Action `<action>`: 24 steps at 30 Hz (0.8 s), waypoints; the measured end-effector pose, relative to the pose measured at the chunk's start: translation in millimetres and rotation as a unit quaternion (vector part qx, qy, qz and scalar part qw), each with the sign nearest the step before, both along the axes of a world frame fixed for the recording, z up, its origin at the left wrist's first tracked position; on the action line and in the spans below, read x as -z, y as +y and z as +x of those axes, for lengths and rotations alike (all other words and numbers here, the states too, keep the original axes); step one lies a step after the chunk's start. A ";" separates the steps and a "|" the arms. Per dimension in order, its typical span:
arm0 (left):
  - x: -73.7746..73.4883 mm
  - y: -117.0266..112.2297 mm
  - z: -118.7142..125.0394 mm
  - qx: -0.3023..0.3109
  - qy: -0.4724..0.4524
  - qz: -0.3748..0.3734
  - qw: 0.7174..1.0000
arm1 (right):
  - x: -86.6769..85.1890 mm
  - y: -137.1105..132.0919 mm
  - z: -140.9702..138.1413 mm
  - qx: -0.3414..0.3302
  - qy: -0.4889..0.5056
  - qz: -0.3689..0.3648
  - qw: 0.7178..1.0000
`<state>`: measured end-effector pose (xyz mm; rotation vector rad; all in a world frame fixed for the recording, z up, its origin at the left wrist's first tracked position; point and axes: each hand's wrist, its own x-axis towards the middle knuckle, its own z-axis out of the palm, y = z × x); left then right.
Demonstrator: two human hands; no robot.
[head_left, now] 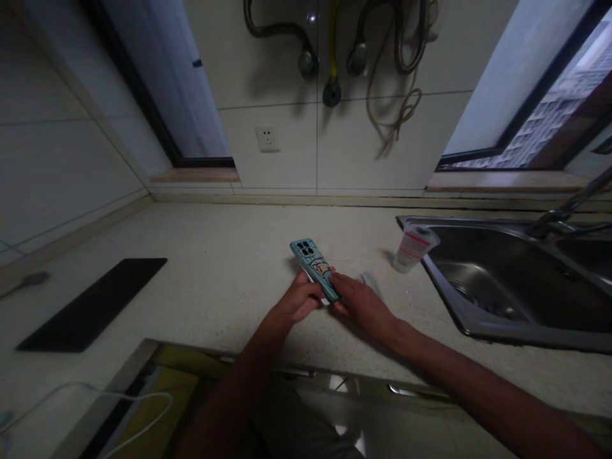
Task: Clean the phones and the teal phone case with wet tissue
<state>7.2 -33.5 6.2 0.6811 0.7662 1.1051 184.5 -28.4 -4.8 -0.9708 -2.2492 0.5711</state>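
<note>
A phone in a teal case [314,268] with a cartoon picture is held over the counter, its back and camera lenses facing up. My left hand [301,298] grips its lower left side, fingers partly hidden beneath it. On the opposite edge, my right hand [361,303] is closed, its fingers against the case. A white edge shows under the phone by my left thumb; I cannot make out what it belongs to. Just behind my right hand lies a small pale, see-through item [369,280], partly covered by it.
A clear plastic cup [414,247] with red markings stands right of my hands, beside the steel sink [471,325]. A black flat board [93,305] lies at left on the pale counter [215,255]. A white cable [138,396] hangs at the lower left. Pipes and a socket [267,138] are on the wall.
</note>
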 end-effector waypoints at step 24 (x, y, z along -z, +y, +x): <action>2.3 2.3 -33.8 -0.182 0.744 0.216 0.605 | -34.4 40.7 34.8 0.163 0.584 -0.343 0.718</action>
